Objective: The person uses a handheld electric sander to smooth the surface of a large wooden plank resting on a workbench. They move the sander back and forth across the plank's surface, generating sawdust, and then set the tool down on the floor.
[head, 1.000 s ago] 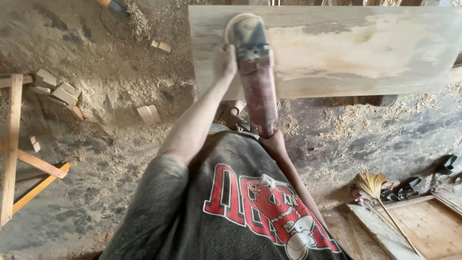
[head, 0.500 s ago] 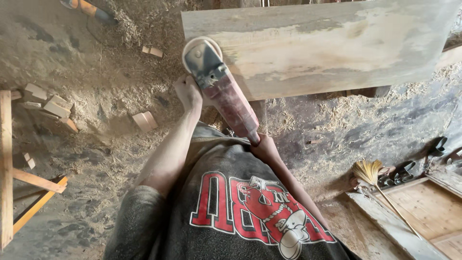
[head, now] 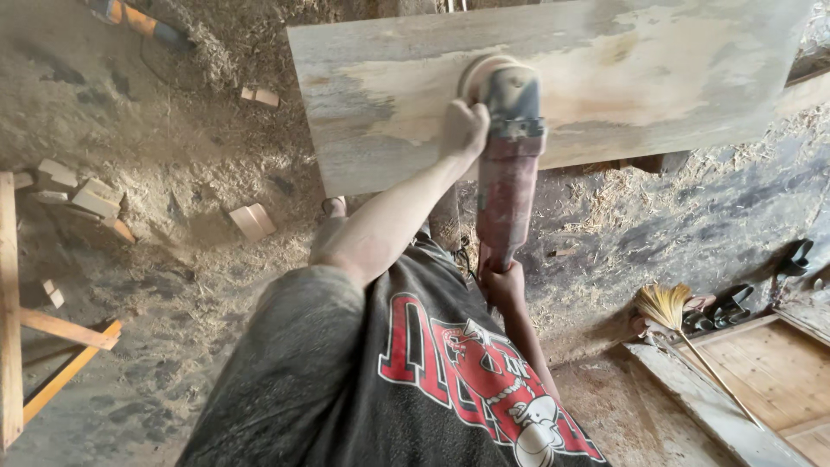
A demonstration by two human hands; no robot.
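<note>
A red, dust-covered angle grinder (head: 508,164) rests with its disc end on a wide wooden board (head: 605,78) that lies across the top of the view. My left hand (head: 464,128) grips the side handle near the grinder's head. Below, my right hand (head: 501,285) holds the rear end of the grinder's body. The board's surface is part grey and part pale bare wood around the disc. My dark printed shirt fills the lower middle.
Sawdust covers the ground. Small wood offcuts (head: 252,220) and more blocks (head: 73,192) lie at left, beside a wooden frame (head: 12,311). A straw broom (head: 670,310) and wooden panels (head: 752,380) lie at lower right. A foot (head: 333,207) shows under the board.
The grinder has swung from the board's left edge to the right, further onto the board, and now points straight away from me. Both hands have stayed on it.
</note>
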